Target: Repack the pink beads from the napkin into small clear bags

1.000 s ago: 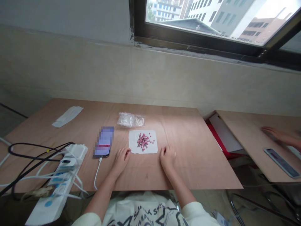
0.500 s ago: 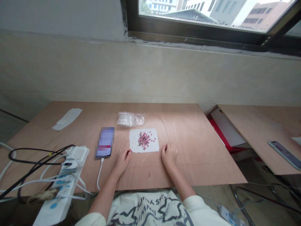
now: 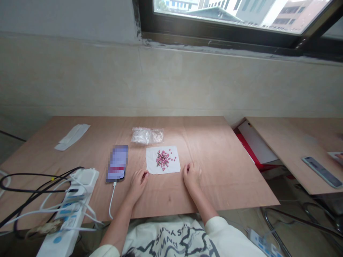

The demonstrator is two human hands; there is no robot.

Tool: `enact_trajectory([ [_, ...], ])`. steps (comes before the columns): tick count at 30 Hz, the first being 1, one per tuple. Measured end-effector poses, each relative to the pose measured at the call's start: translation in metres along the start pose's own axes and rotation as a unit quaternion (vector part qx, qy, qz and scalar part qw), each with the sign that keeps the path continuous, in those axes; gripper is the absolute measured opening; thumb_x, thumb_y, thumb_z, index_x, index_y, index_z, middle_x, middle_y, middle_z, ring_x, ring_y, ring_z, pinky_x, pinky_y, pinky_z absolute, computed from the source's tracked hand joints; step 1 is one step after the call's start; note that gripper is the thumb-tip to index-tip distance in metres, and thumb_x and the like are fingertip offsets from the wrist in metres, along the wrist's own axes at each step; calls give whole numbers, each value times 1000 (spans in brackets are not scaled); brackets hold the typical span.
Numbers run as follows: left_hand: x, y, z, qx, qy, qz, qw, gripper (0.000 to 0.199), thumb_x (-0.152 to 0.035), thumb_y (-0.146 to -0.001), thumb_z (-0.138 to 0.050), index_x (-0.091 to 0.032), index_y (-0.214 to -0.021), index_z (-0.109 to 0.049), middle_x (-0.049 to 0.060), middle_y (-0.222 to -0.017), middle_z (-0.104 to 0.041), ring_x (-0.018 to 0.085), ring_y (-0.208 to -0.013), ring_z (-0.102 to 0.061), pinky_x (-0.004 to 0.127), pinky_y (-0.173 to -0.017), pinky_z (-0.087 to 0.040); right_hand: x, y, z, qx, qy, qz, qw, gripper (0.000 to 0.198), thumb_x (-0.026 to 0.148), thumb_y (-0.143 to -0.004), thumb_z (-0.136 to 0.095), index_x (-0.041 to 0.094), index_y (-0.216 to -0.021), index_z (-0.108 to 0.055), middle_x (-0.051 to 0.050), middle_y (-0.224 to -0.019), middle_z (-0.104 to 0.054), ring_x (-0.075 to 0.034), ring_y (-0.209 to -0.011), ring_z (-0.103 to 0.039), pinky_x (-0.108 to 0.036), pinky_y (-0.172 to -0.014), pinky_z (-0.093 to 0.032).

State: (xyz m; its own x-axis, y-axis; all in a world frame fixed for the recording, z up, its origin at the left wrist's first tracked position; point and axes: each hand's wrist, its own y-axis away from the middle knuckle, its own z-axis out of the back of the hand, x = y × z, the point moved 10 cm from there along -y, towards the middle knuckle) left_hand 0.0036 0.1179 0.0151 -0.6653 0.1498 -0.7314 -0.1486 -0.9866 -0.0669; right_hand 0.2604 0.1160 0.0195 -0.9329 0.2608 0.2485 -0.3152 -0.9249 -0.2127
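Note:
A white paper sheet [image 3: 175, 168] lies on the table with a pile of small pink, roundish pieces [image 3: 163, 159] on it. Dark bits show among them, and a few pieces are scattered to the right; their kind is too small to tell. My left hand [image 3: 138, 182] rests on the wood by the sheet's lower left corner, fingers curled loosely inward. Just right of the sheet, my right hand [image 3: 192, 176] lies on its side in a loose fist. Nothing shows in either hand. Behind the sheet is a crumpled clear plastic bag [image 3: 147, 136].
A phone [image 3: 117, 163] with a white charging cable [image 3: 112, 200] lies left of my left hand. A power strip [image 3: 77, 200] crowded with cables stands at the left front. White strips [image 3: 72, 137] lie at the back left. Another table [image 3: 289, 142] at right holds a phone [image 3: 322, 172].
The whole view has shifted slightly. Both my hands keep their places and curled shape beside the sheet. More of a pale item shows at the right edge, on the other table.

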Motion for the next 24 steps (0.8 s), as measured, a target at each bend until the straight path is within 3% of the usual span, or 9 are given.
enact_trajectory([
  [24,-2,2,-1,1,-14,-5,1000,17,-28,-82,-37,-19,-78,-51,3,-78,-56,19,-78,-49,30,-69,-40,1,0,3,-22,-15,11,1000,21,24,-80,-36,17,-62,-45,-5,-68,-51,-17,-68,-44,-29,-62,-25],
])
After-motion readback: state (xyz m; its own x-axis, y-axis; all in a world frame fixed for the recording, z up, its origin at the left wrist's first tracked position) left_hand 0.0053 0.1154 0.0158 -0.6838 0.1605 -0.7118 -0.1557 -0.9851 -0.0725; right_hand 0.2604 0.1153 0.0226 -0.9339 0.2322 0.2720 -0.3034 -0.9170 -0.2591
